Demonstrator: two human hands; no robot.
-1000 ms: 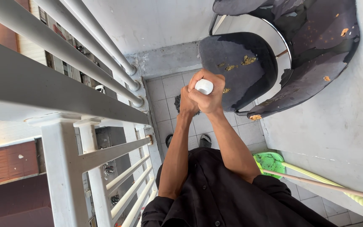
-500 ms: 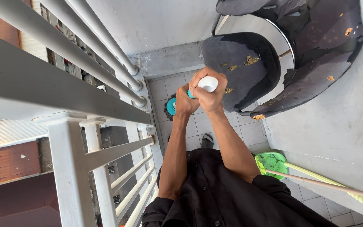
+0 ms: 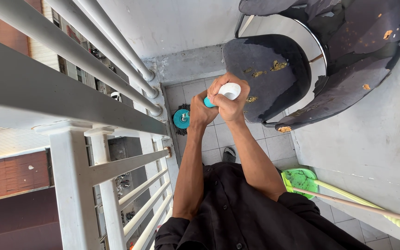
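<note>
1. Mop handle (image 3: pixel 228 90): upright, white-capped top clasped by right hand (image 3: pixel 230 104), left hand (image 3: pixel 201 111) wrapped just below.
2. Mop head (image 3: pixel 181 119) on floor tiles (image 3: pixel 218 139), beneath hands.
3. Likely light, stiff; grip best at capped top.

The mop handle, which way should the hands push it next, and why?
Probably a short push forward along the tiles toward the railing corner. Both hands, left and right, have a closed grip near the white top of the mop handle, and the teal mop head sits on the tiled floor right beside the railing base, so that edge strip looks easiest to reach.
</note>
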